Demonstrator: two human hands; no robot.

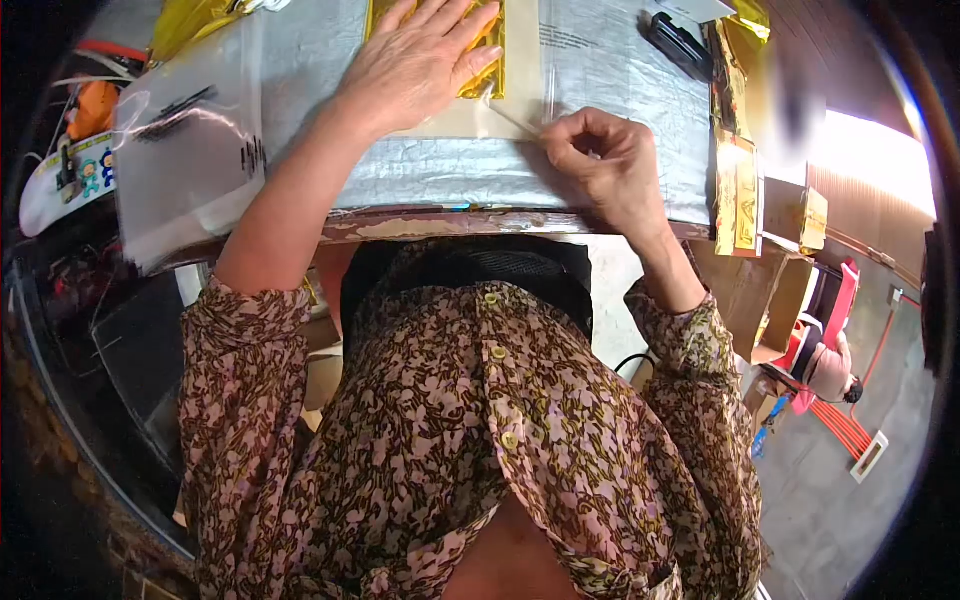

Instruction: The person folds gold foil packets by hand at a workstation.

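My left hand lies flat, fingers stretched out, across a shiny yellow film sheet. Under the film is a beige sheet on the silver-covered table. My right hand is closed in a pinch just to the right, near the table's front edge. From its fingertips a thin pale strip runs toward the lower corner of the film; whether it is a stick or a peeled strip I cannot make out.
A black object like a stapler lies at the back right. A cardboard box edge with yellow tape stands at the table's right side. Clear plastic sheeting covers the left end. Another person is far off at right.
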